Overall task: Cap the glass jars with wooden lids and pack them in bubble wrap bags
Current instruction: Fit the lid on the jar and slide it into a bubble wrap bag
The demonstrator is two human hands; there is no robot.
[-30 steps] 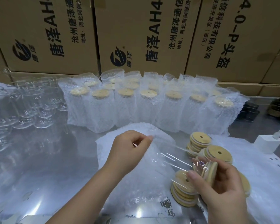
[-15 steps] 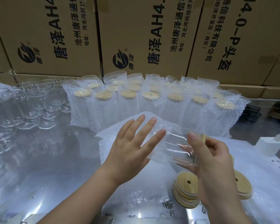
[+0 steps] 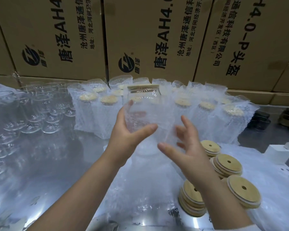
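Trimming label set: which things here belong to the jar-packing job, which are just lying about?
Job: capped jar, gripped by left hand; right hand; wooden lid stacks; bare glass jars; bagged jars; bubble wrap bags.
Lying about: cardboard boxes; white charger; dark objects.

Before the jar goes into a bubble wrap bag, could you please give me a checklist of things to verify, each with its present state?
1. The wooden lid sits on the glass jar: ok, it lies flat on the mouth.
2. The left hand grips the jar: ok, thumb and fingers curl round its lower body.
3. The right hand is free to take a bag: ok, fingers spread, nothing pinched.
4. A bag from the bubble wrap bags is open under the jar: cannot tell, the film there is blurred.
5. The lid stacks are clear of the right forearm: cannot tell, the forearm crosses over one stack.
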